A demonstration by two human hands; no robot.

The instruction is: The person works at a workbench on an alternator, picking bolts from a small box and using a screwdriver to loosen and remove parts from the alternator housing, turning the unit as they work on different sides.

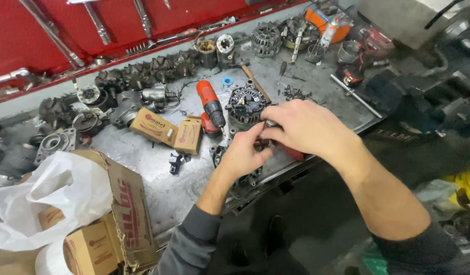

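A scuffed grey metal bench [158, 168] is taking up most of the view, its sheet top dull, scratched and smeared with oil, and a red wall panel [21, 35] with hanging chrome wrenches is running along the far edge behind it. Near the middle an alternator [243, 108] is standing, a round ribbed casting of bare aluminium with a black plastic cap, and everything else is lying around it. Just in front of the alternator both hands are meeting over a dark metal housing [242, 181] that is sitting at the bench's near edge: the left hand [242, 155] is curling with fingertips pinching a small part, and the right hand [306, 127] is closing over something red and pressing against the left, though what exactly it is gripping is hidden. Just left of the alternator a red and black cordless drill [210, 104] is lying on its side, and further left two small brown cardboard boxes [169, 131] are resting on the steel. Behind the alternator a row of greasy dark cast parts [143, 74] is stretching along the back. Far left of the alternator a crumpled white plastic bag [46, 198] is spilling out of a torn open carton [128, 203]. To the right of the alternator a thin steel rod [356, 95] is lying aslant, near a dark vise.
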